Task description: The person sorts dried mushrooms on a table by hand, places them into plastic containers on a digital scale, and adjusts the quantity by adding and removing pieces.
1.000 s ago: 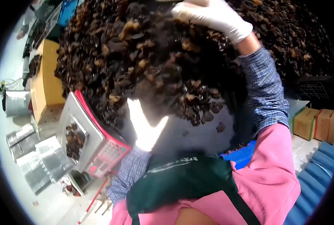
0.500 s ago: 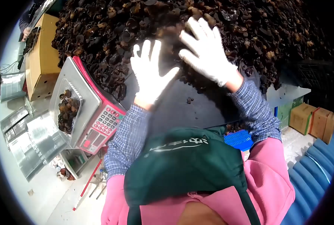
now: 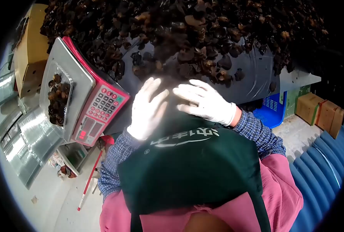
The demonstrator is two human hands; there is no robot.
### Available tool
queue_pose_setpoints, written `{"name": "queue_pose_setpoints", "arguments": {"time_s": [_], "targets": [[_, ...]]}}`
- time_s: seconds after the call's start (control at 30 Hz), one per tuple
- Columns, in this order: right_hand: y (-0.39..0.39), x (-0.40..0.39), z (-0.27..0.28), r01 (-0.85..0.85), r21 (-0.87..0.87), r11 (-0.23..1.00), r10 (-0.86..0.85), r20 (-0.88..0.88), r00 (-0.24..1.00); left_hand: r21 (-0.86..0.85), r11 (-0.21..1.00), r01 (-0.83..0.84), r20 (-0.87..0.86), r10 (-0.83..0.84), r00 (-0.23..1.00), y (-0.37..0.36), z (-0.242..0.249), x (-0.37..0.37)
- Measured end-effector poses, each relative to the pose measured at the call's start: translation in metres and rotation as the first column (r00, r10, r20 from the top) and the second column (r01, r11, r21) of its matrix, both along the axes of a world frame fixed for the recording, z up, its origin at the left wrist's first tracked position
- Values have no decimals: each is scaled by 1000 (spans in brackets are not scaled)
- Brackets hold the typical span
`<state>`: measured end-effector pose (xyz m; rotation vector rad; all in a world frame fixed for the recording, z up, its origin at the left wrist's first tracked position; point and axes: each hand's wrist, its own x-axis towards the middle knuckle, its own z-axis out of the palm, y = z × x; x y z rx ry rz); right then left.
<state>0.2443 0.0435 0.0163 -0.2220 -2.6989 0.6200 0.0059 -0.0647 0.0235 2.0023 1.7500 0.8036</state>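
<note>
A large heap of dark brown wood ear mushrooms covers the far part of the grey table surface, its loose near edge just beyond my fingertips. My left hand, in a white glove, hovers by the table's near side with fingers stretched out and slightly blurred. Close to the top of my green apron, my right hand points its gloved fingers inward, apart and holding nothing I can see. A narrow gap separates the two hands.
At left stands a red and grey scale with a clear tray of wood ears on it. Beyond it are a cardboard box and stacked clear trays. A blue crate and brown boxes are at right.
Both hands have come back from the heap toward my body. Wood ears now lie nearer, over part of the bare grey surface. The view has shifted a little.
</note>
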Motion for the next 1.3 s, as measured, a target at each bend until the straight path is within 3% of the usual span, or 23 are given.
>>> {"name": "queue_pose_setpoints", "arguments": {"time_s": [0.1,0.17,0.2,0.27,0.37,0.47,0.5,0.57,0.6,0.63,0.7,0.77,0.83,0.93,1.03,1.1,1.23,1.3], "targets": [[4,21,9,91,-15,996,-91,-59,994,34,999,-40,124,35,992,-11,6,-7],[16,28,27,235,-136,963,-255,-163,953,61,989,-138,227,120,966,-18,9,-8],[15,38,20,414,-50,909,-412,-261,873,101,981,-167,234,140,962,-18,9,-9],[9,59,13,671,-117,732,-680,-168,714,45,970,-240,282,218,934,-22,15,-9],[5,74,4,807,-131,576,-817,-74,572,57,953,-296,258,273,927,-10,11,-8],[2,63,-1,819,-40,572,-820,-31,572,163,942,-293,188,262,947,24,16,-6],[0,53,-1,822,-5,569,-822,-26,569,172,934,-312,264,261,929,37,5,-4],[-6,35,-4,847,14,531,-846,57,530,223,937,-268,-74,290,954,58,0,0],[-7,26,-5,858,26,513,-857,76,510,111,956,-273,-207,291,934,60,-9,1],[-8,20,-6,869,36,494,-867,94,489,137,972,-189,-214,215,953,59,-17,1],[-10,17,-14,861,68,504,-863,59,501,68,989,-132,-63,136,989,47,-17,4],[-12,28,-15,820,-34,571,-819,41,572,38,998,-43,4,43,999,25,-16,6],[-15,32,-8,798,-72,598,-801,-58,595,-3,1000,-22,34,22,999,7,-10,6],[-25,40,0,651,-118,750,-660,-70,748,-37,998,-54,194,60,979,-9,-6,0],[-30,38,-2,640,8,768,-639,-49,767,-30,991,-134,270,137,953,-16,-11,-2],[-22,32,-5,686,27,727,-676,-149,722,-6,991,-135,252,133,959,-17,-11,-2],[-19,0,-1,639,242,730,-656,-13,755,-44,989,-140,274,147,950,-29,-11,-3],[-16,4,-6,615,223,756,-627,-19,779,-44,984,-170,276,175,945,-35,-14,-4]]}}
